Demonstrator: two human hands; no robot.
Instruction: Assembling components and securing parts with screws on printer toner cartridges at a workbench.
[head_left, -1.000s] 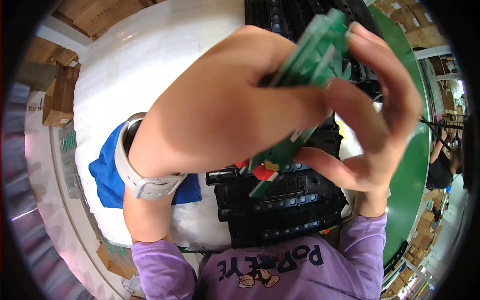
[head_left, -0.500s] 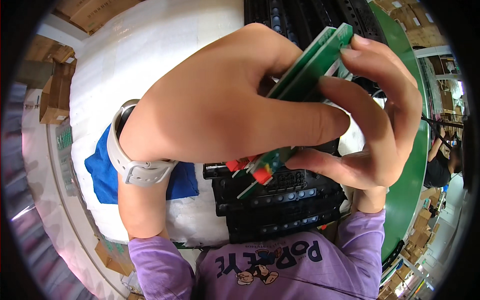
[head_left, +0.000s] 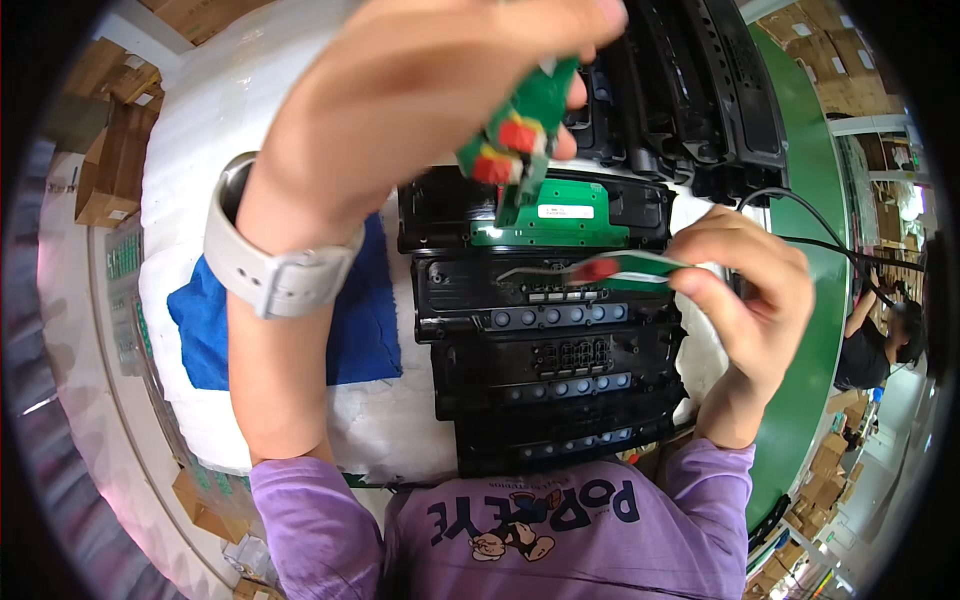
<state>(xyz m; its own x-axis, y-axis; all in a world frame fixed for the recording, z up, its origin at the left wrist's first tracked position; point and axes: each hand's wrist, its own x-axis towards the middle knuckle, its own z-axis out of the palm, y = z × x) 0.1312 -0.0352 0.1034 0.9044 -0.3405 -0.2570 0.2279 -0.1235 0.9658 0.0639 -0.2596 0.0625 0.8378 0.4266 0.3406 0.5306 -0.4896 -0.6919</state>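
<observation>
My left hand, slightly blurred, is raised at the top with its fingers wrapped round green circuit boards. Red and yellow connectors stick out at their near ends; how many boards there are I cannot tell. Lower right, my right hand pinches one edge of a single circuit board, tilted nearly edge-on, with a red connector at its left end. It hangs above a black plastic housing with a row of round grey buttons. In the housing beyond lies another green board with a white label.
More black housings lie in a row toward me; others are gathered at the far right near black cables. A blue cloth rests on the white padded surface. At far right, a person in black is beyond the green surface.
My hands have come apart. The left has gone up and away with several boards; the right has come down toward the housings with one board. The labelled board in the housing now shows.
</observation>
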